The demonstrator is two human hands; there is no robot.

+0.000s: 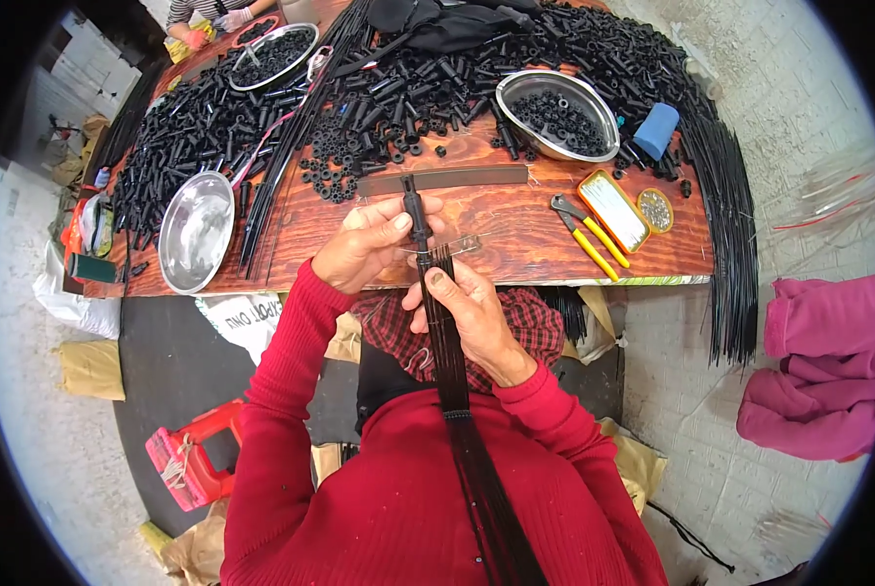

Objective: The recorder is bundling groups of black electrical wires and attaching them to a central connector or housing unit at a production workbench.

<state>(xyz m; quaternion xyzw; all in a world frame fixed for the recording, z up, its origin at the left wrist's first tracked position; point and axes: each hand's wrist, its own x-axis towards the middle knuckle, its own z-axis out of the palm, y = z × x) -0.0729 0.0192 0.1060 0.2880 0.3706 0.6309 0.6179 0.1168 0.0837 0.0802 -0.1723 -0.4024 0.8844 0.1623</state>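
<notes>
Between the fingers and thumb of my left hand (371,242) is a slim black plastic tube (416,209), held near upright above the table's front edge. My right hand (471,311), just below and to the right, pinches a bundle of long, thin black strips (447,361). The bundle's upper end meets the lower end of the tube; my fingers partly hide the joint. From there the strips run down over my red sweater to the lower edge. A thin clear strip or wire piece (465,243) shows behind my hands.
The wooden table (545,220) bears heaps of black plastic parts (203,137), metal bowls (198,234) (557,115), yellow-handled pliers (594,244), an open tin (614,210) and a blue block (656,131). Long black strips (725,225) overhang the right edge. Another person's gloved hand (234,20) is far left.
</notes>
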